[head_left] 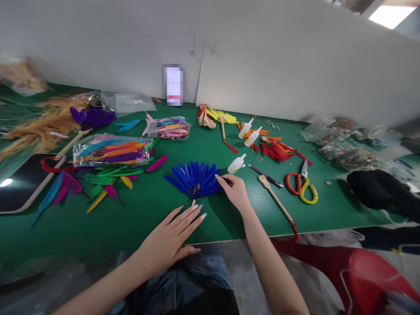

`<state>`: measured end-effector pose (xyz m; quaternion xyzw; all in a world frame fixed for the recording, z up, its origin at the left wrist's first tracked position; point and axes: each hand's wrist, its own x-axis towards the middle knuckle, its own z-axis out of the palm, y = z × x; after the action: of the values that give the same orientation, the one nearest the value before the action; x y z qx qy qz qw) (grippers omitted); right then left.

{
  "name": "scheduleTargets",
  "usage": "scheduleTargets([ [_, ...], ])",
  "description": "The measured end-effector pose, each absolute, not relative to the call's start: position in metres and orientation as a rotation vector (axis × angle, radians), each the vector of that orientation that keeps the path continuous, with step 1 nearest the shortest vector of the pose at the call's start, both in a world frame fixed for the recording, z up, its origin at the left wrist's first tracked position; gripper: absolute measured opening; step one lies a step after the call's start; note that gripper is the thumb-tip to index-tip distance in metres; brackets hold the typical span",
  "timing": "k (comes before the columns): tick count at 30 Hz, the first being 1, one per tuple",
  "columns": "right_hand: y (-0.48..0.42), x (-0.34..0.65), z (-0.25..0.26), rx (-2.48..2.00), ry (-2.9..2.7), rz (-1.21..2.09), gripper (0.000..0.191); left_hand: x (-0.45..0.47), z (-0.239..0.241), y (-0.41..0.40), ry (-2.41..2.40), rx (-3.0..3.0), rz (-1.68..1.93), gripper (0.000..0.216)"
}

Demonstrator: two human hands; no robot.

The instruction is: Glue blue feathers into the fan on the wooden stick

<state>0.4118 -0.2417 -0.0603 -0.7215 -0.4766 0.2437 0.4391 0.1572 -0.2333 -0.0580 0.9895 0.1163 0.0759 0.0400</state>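
A fan of blue feathers [194, 177] lies spread on the green table, with a short wooden handle [193, 203] at its base. My left hand [172, 232] rests flat over that handle, fingers stretched out, covering most of it. At the fan's right edge, my right hand [233, 188] has thumb and forefinger pinched at the outermost blue feather. Just beyond that hand lies a white glue bottle [236, 164]. To its right are a pen [265, 176] and a bare wooden stick with a red cord [275, 197].
Scissors [302, 183] with red and yellow handles lie at right. Two more glue bottles [252, 136] and a yellow feather fan [222, 117] sit farther back. Bagged feathers [111, 151], loose feathers [110, 179] and a dark tablet-like panel [26, 181] occupy the left. A phone [173, 85] leans against the wall.
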Motion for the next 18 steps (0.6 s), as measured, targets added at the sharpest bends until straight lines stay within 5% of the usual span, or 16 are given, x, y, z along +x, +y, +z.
scheduleTargets([
  [18, -0.2422, 0.4114, -0.0623, -1.797, -1.112, 0.641, 0.035, 0.1569, -0.0576, -0.2344, 0.371, 3.006, 0.29, 0.06],
])
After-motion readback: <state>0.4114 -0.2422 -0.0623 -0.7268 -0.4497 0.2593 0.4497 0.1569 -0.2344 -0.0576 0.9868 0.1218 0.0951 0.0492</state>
